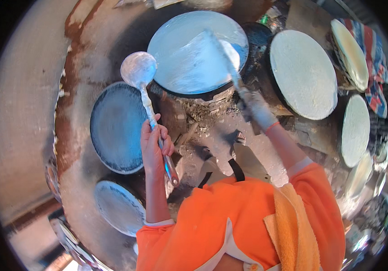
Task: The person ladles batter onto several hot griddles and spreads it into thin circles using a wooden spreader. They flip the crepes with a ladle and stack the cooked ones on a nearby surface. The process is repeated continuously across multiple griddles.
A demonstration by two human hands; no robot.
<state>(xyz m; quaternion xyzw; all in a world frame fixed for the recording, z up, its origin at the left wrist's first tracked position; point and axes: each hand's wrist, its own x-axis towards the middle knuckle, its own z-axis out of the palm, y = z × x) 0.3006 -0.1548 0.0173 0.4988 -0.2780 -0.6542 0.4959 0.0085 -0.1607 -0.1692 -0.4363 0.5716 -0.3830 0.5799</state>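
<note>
Orange shirt (203, 217) fills the near side, with a yellow-orange towel (295, 226) draped on its right. Beyond it, the person's left hand (155, 140) is closed round the handle of a ladle (139, 70), whose pale-smeared bowl hangs just left of the large far plate (164, 43). At the right, the right hand (258, 110) looks wrapped about a flat spreader (234, 74) — motion blurs both, so how tight the grip is I cannot tell. The blade lies over the far plate, across a white layer (196, 65).

As I judge it, spreading there is partway: white covers much of the surface, though unevenly, with bluish patches toward the edge. Further along, by their look, are the round plate (303, 74) on the right and the narrower-looking disc (356, 131) nearer on that side, both evenly pale. Two grey plates on the left — a darker one (118, 131) and a nearer one (120, 207) — appear uncoated, so seemingly not yet begun.
</note>
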